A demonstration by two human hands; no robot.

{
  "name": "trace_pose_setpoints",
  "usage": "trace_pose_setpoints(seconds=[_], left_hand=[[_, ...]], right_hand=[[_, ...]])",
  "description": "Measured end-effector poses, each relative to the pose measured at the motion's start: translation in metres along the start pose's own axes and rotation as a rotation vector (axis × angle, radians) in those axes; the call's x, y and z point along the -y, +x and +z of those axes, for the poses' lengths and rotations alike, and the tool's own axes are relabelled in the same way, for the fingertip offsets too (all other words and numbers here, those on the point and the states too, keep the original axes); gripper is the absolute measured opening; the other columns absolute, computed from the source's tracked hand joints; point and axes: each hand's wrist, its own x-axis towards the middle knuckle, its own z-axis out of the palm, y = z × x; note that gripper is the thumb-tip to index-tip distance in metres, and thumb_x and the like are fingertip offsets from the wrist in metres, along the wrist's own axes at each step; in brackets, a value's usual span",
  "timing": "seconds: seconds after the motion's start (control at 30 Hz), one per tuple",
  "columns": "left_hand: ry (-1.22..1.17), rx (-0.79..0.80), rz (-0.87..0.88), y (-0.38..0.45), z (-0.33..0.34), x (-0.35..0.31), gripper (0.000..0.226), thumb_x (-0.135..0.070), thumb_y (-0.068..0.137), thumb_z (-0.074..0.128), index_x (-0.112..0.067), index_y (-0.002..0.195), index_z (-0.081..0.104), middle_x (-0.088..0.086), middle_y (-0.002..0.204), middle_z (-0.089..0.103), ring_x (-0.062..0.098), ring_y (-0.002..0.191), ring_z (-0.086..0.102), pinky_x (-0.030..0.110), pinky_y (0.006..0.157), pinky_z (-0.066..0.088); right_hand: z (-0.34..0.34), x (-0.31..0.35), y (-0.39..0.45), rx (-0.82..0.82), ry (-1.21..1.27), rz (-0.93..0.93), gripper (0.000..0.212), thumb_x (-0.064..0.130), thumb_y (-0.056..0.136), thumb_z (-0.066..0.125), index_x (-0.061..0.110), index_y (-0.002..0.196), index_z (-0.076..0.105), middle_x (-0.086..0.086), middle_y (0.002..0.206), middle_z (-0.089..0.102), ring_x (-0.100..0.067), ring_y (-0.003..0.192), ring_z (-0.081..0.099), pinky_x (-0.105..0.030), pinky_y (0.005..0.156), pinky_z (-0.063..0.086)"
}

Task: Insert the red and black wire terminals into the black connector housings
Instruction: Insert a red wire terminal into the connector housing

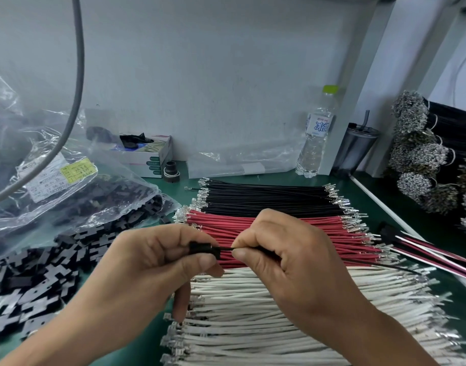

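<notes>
A person's left hand (157, 262) pinches a small black plastic connector housing (203, 249) between curled thumb and forefinger, its remaining fingers folded beneath. Just to its right, almost touching, the right hand (287, 260) grips a thin black insulated wire (358, 262) between thumb and forefinger, the near end of the wire meeting the housing's open side; whether the terminal is seated inside cannot be told. The wire trails away to the right from under the right palm. Directly beyond both hands lies a flat row of red wires with metal terminals (292, 228), and beyond that a row of black wires with metal terminals (266, 198). Beneath the wrists spreads a row of white wires (253, 320). Left of the left hand, a loose heap of black connector housings (41, 281) covers the green work mat (152, 336), spilling from a clear plastic bag (68, 186). Far right of the right hand lie finished red, white and black leads (432, 256).
</notes>
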Motion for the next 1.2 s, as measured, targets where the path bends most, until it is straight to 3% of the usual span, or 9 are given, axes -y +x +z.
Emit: trace_pose_setpoints(seconds=[0.1,0.2,0.33,0.47,0.57,0.73,0.87,1.0,1.2], left_hand=[[0.016,-0.002,0.002,-0.001,-0.002,0.000,0.020,-0.029,0.075,0.077,-0.022,0.093,0.081,0.015,0.085,0.079,0.024,0.037,0.058,0.016,0.037,0.041],[0.059,-0.026,0.004,0.001,0.001,0.002,0.019,-0.031,0.075,0.077,-0.026,0.093,0.080,0.011,0.086,0.080,0.022,0.042,0.059,0.021,0.042,0.048],[0.061,-0.281,0.021,0.006,-0.009,0.007,0.020,-0.033,0.069,0.079,-0.028,0.089,0.083,0.011,0.068,0.073,0.012,0.049,0.056,0.018,0.043,0.045],[-0.015,-0.409,-0.016,0.008,-0.021,0.010,0.022,-0.026,0.068,0.080,-0.029,0.089,0.084,0.010,0.072,0.076,0.012,0.053,0.062,0.021,0.042,0.048],[-0.030,-0.404,-0.038,0.008,-0.018,0.013,0.025,-0.028,0.064,0.082,-0.027,0.089,0.083,0.011,0.075,0.076,0.013,0.054,0.064,0.022,0.043,0.049],[-0.074,-0.428,-0.061,0.008,-0.021,0.015,0.032,-0.038,0.060,0.082,-0.027,0.091,0.083,0.012,0.081,0.078,0.019,0.057,0.067,0.024,0.046,0.051],[-0.215,-0.378,-0.107,0.008,-0.021,0.014,0.032,-0.028,0.067,0.081,-0.021,0.098,0.083,0.020,0.086,0.076,0.023,0.059,0.067,0.026,0.048,0.053],[-0.359,-0.253,-0.169,0.007,-0.016,0.010,0.034,-0.022,0.067,0.081,-0.007,0.098,0.082,0.026,0.086,0.074,0.021,0.057,0.064,0.026,0.047,0.053],[-0.417,-0.159,-0.190,0.005,-0.010,0.006,0.033,-0.019,0.072,0.079,-0.002,0.100,0.080,0.024,0.082,0.072,0.019,0.054,0.062,0.026,0.049,0.053]], right_hand=[[0.007,0.002,0.000,-0.011,-0.064,-0.048,0.012,0.030,0.095,0.063,0.024,0.088,0.070,0.018,0.084,0.055,-0.001,0.074,0.052,-0.022,0.063,0.044],[0.007,-0.003,0.005,-0.072,-0.235,-0.077,0.014,0.033,0.096,0.063,0.025,0.088,0.071,0.016,0.085,0.059,-0.006,0.077,0.054,-0.028,0.060,0.047],[0.005,-0.006,0.007,-0.245,-0.363,-0.153,0.010,0.024,0.096,0.068,0.018,0.090,0.074,0.005,0.092,0.062,-0.016,0.084,0.053,-0.028,0.064,0.044],[0.012,-0.007,0.010,0.132,-0.371,-0.106,0.007,0.035,0.088,0.075,0.029,0.092,0.074,0.015,0.088,0.060,-0.009,0.082,0.051,-0.025,0.061,0.045],[0.019,-0.015,0.011,0.245,-0.344,-0.025,0.017,0.045,0.090,0.068,0.034,0.101,0.074,0.018,0.093,0.061,-0.004,0.090,0.048,-0.024,0.071,0.043],[0.018,-0.015,0.012,0.228,-0.359,-0.060,0.005,0.029,0.089,0.072,0.030,0.085,0.074,0.017,0.083,0.064,-0.006,0.078,0.055,-0.028,0.062,0.050],[0.007,-0.019,0.011,0.094,-0.144,0.048,0.004,0.029,0.092,0.070,0.032,0.093,0.073,0.021,0.086,0.065,-0.001,0.085,0.061,-0.020,0.072,0.049],[0.006,-0.013,0.004,-0.069,0.059,0.069,0.012,0.028,0.092,0.065,0.030,0.097,0.075,0.017,0.088,0.064,-0.009,0.088,0.065,-0.020,0.071,0.050],[0.011,-0.007,0.001,-0.148,0.046,0.035,0.015,0.026,0.093,0.065,0.022,0.097,0.078,0.014,0.087,0.061,-0.008,0.082,0.062,-0.011,0.070,0.041]])
